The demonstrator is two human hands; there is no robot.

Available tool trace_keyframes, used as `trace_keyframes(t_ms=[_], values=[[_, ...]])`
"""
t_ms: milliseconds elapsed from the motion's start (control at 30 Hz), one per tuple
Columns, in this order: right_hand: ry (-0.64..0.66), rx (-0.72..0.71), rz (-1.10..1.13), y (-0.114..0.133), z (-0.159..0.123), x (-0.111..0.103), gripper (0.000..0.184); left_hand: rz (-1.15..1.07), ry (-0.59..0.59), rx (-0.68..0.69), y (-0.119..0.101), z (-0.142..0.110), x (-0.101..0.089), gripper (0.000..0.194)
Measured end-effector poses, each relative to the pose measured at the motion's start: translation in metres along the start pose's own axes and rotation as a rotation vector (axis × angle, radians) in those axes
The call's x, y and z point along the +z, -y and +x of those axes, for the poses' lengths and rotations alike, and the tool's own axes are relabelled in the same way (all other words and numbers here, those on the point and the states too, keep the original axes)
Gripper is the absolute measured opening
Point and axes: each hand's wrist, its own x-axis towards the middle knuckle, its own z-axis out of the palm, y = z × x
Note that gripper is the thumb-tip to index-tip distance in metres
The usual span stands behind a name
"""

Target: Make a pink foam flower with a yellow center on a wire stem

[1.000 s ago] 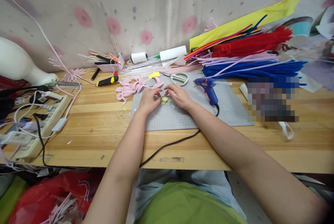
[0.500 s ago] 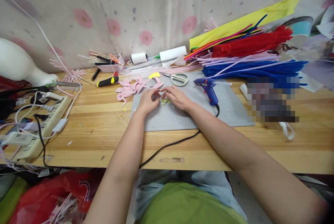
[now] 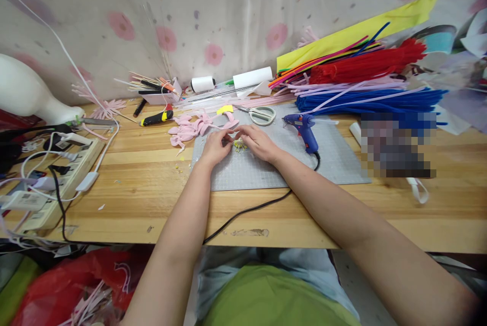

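Note:
Over the grey cutting mat point(image 3: 258, 176), my left hand point(image 3: 216, 147) and my right hand point(image 3: 262, 144) meet with curled fingers. Between them is a small bundle of yellow stamens point(image 3: 240, 145), thin strands fanned out toward me. Both hands pinch at its upper end, though the fingertips partly hide the grip. Just behind my fingers lie pink fuzzy petals point(image 3: 190, 128), a piece of yellow paper point(image 3: 224, 109) and scissors point(image 3: 262, 115) with pale handles. To the right of my right hand rests a blue glue gun point(image 3: 303, 131).
A black cord point(image 3: 247, 210) crosses the table's front. Bundles of blue point(image 3: 365, 100) and red pipe cleaners point(image 3: 365, 66) are piled at the back right. A yellow-black cutter point(image 3: 157, 118) lies left of the petals. At the far left is a power strip point(image 3: 64, 184) with tangled cables.
The yellow strands have turned slightly and show more spread between my hands. My fingers shift only a little; everything else stays where it was.

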Motion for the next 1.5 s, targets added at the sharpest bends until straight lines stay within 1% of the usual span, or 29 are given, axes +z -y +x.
trace_keyframes(t_ms=[100, 233, 433, 567, 700, 800, 900, 1033, 1167, 1333, 1500], values=[[-0.068, 0.004, -0.007, -0.003, 0.000, 0.002, 0.035, -0.001, 0.007, -0.013, -0.002, 0.000, 0.000, 0.037], [-0.122, 0.014, -0.127, -0.010, 0.001, 0.007, 0.030, -0.003, 0.012, -0.016, -0.002, 0.000, 0.000, 0.038], [-0.062, -0.040, -0.242, -0.010, 0.000, 0.011, 0.029, -0.059, 0.013, -0.017, 0.003, 0.001, 0.002, 0.038], [-0.022, -0.076, -0.256, -0.008, 0.000, 0.010, 0.025, -0.123, 0.016, -0.032, 0.007, 0.002, 0.002, 0.036], [-0.016, -0.087, -0.250, -0.009, 0.000, 0.008, 0.024, -0.212, 0.023, -0.085, 0.012, 0.003, 0.002, 0.037], [-0.011, -0.095, -0.248, -0.009, 0.000, 0.007, 0.025, -0.245, 0.038, -0.101, 0.014, 0.004, 0.002, 0.033], [-0.007, -0.104, -0.248, -0.009, -0.001, 0.006, 0.024, -0.242, 0.037, -0.090, 0.015, 0.004, 0.002, 0.030], [-0.023, -0.150, -0.238, -0.011, -0.001, 0.007, 0.025, -0.202, 0.024, -0.081, 0.013, 0.004, 0.002, 0.031], [-0.045, -0.192, -0.207, -0.012, -0.001, 0.008, 0.035, -0.139, 0.010, -0.066, 0.008, 0.005, 0.003, 0.029], [-0.001, -0.211, -0.204, -0.013, -0.002, 0.008, 0.024, -0.102, -0.007, -0.050, 0.008, 0.008, 0.007, 0.028], [-0.003, -0.200, -0.197, -0.016, -0.003, 0.008, 0.024, -0.092, -0.016, -0.028, 0.009, 0.006, 0.006, 0.033]])
